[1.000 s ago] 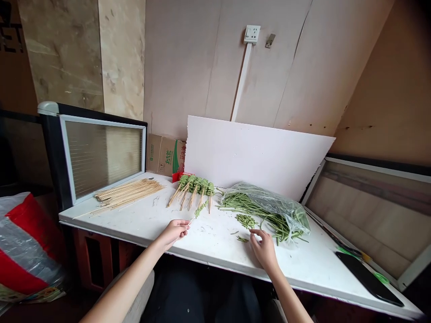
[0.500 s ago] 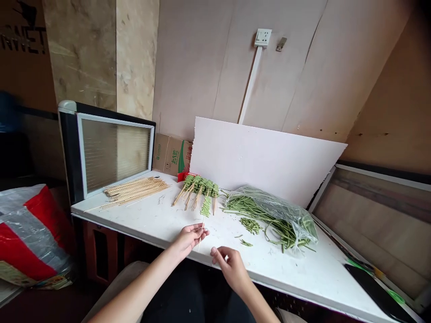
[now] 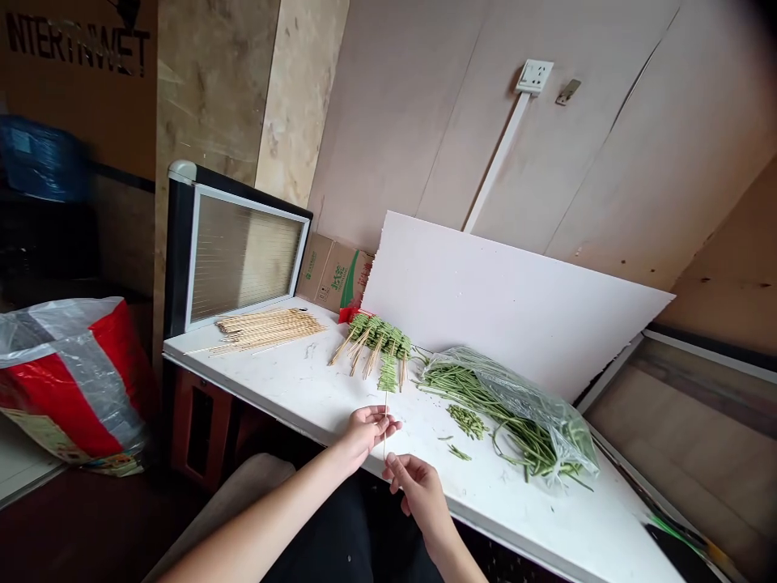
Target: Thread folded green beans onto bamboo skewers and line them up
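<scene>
My left hand point(image 3: 367, 429) is closed around a thin wooden skewer point(image 3: 386, 402) near the table's front edge. Cut green bean pieces point(image 3: 387, 376) are threaded crosswise on its upper part. My right hand point(image 3: 418, 486) pinches the skewer's lower end between thumb and fingers. Just beyond lies a stack of filled bean skewers point(image 3: 380, 336), their bare sticks pointing toward me. To the right are a small heap of cut bean pieces point(image 3: 466, 422) and a few loose pieces point(image 3: 460, 453).
Long green beans point(image 3: 467, 385) spill from a clear plastic bag point(image 3: 546, 405) on the white table point(image 3: 291, 389). Bare skewers point(image 3: 273, 328) lie in a pile at the left. A cardboard box point(image 3: 333, 271) and white board point(image 3: 486, 300) stand behind.
My right hand has come to the skewer's lower end, from a spot beside it. My left hand still holds the skewer. The view has swung left.
</scene>
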The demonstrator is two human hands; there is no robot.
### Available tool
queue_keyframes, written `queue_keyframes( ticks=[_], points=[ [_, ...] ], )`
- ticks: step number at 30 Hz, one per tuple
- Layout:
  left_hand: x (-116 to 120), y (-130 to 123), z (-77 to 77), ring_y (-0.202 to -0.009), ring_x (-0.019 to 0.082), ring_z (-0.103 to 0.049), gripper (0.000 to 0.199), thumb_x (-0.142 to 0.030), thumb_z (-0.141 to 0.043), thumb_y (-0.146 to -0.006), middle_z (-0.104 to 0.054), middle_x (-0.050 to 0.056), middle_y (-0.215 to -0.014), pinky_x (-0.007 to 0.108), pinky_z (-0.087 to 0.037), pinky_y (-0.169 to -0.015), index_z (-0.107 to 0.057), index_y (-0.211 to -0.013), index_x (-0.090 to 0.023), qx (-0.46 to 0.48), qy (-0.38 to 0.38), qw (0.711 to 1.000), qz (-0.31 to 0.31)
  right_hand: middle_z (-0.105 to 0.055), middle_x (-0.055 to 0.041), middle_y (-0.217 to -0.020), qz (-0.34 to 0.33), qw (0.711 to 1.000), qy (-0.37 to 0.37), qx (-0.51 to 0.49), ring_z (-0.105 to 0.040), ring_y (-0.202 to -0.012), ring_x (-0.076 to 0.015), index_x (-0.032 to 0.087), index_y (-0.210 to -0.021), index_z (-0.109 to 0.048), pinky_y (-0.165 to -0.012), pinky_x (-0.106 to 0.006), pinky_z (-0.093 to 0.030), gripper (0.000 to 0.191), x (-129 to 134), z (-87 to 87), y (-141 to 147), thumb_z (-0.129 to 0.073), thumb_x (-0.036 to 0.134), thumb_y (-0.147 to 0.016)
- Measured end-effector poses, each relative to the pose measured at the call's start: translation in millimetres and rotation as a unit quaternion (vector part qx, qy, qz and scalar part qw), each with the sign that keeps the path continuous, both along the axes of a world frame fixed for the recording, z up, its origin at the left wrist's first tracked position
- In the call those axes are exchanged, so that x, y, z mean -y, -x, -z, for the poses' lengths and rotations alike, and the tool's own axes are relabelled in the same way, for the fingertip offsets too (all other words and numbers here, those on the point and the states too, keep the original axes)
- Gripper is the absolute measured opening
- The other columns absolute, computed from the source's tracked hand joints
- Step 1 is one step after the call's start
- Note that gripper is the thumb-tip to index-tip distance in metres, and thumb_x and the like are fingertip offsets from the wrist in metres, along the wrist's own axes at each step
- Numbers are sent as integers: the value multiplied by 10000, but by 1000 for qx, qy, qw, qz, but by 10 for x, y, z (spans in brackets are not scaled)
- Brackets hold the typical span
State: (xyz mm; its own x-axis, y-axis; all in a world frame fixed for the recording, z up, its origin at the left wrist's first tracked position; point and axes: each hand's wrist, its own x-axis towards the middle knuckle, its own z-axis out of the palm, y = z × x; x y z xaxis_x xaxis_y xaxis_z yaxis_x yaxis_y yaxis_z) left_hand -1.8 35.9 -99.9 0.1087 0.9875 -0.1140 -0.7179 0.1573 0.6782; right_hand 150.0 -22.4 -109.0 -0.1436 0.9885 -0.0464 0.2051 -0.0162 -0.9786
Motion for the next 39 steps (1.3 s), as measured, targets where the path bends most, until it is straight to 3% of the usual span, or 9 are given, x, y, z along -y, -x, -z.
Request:
queue_keyframes(
  ticks=[2, 5, 11, 16, 20, 24, 27, 33, 39],
  points=[
    [-6, -20, 29, -887, 198, -806, 195, 58, -734, -876, -765, 105, -911, 262, -643, -870, -669, -981, -93, -1, -3, 1000, 1, -703, -70, -688, 28, 999, -21, 4, -495, -447, -97, 149, -806, -717, -366, -198, -266, 641, -10, -10, 2, -768, 784, -731],
    [-12, -44, 44, -894, 204, -808, 182, 38, -735, -885, -765, 99, -920, 280, -644, -880, -673, -990, -97, -8, -9, 1000, 2, -757, -104, -814, 16, 999, -30, -3, -551, -445, -112, 145, -917, -742, -356, -202, -257, 633, -3, -64, 2, -796, 746, -729],
    [12, -30, -50, -892, 220, -808, 192, 11, -765, -872, -760, 103, -923, 328, -640, -919, -667, -991, -104, -17, -11, 1000, 0, -766, -106, -867, -19, 1000, -8, -6, -688, -654, -201, 155, -978, -775, -380, -200, -355, 586, 8, -262, 63, -829, 684, -733],
    [34, -30, -150, -912, 229, -803, 225, -64, -803, -867, -754, 107, -941, 356, -625, -938, -668, -1040, -113, -17, -43, 999, -17, -740, -88, -808, -35, 999, -10, -22, -575, -594, -137, 156, -846, -792, -416, -207, -333, 518, -53, -394, 140, -833, 663, -747],
    [-49, 26, -87, -882, 221, -776, 201, -249, -734, -946, -768, 127, -956, 365, -615, -862, -688, -1088, -115, -147, -109, 983, -31, -716, -81, -786, -11, 998, -18, -55, -507, -597, -119, 155, -782, -796, -460, -226, -341, 484, -202, -471, 121, -869, 630, -717],
    [-155, 159, 116, -843, 214, -726, 132, -256, -637, -969, -759, 87, -869, 347, -563, -830, -720, -981, -154, -381, -216, 892, -116, -732, -94, -796, 40, 996, -34, -69, -521, -627, -127, 139, -785, -802, -512, -239, -384, 475, -566, -593, -6, -918, 579, -649],
    [-182, 215, 222, -860, 209, -704, 130, -118, -612, -913, -753, 85, -905, 329, -535, -827, -719, -968, -166, -460, -255, 838, -145, -746, -117, -793, 66, 995, -56, -42, -541, -621, -137, 125, -748, -784, -542, -260, -431, 497, -963, -707, -118, -918, 587, -624],
    [-161, 190, 202, -827, 210, -689, 174, -60, -580, -878, -749, 91, -895, 323, -527, -796, -713, -939, -154, -483, -237, 832, -137, -747, -138, -753, 124, 991, -52, -13, -598, -601, -164, 137, -697, -738, -558, -294, -529, 339, -1716, -867, -159, -916, 425, -675],
    [-156, 165, 227, -833, 218, -683, 160, -91, -568, -892, -739, 96, -894, 332, -522, -794, -711, -919, -159, -502, -250, 815, -146, -727, -135, -693, 163, 985, -47, 24, -616, -542, -162, 140, -664, -693, -520, -282, -536, 210, -2180, -804, -34, -832, 266, -758]
  ],
)
